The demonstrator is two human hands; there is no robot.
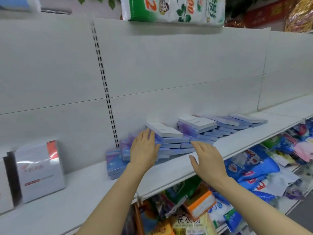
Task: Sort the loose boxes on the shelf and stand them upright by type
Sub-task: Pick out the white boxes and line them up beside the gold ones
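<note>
While both forearms reach in from below, the left hand (144, 150) lies palm-down with straight fingers (147, 135) on the left end of a slumped heap of flat blue-lilac boxes (171, 143); it touches the boxes but curls round none. Right hand (207, 160) hangs just over the white shelf (88, 185) near its front edge, fingers spread wide, thumb out, holding nothing, fingertips close to the nearest box; contact cannot be told. Boxes lie flat and fanned in overlapping layers against the back panel (169, 65), one pale-faced box (163, 130) topmost near the left hand, another (197, 122) further right. A second run of the same boxes (237, 122) trails to the right. At the far left of the heap, a few boxes (113, 161) lean on edge. Well apart on the left stands a white carton with a red corner (39, 170). Blue bags (249, 168) crowd the lower shelf. Green-and-white pack (172, 9) sits on the top shelf.
</note>
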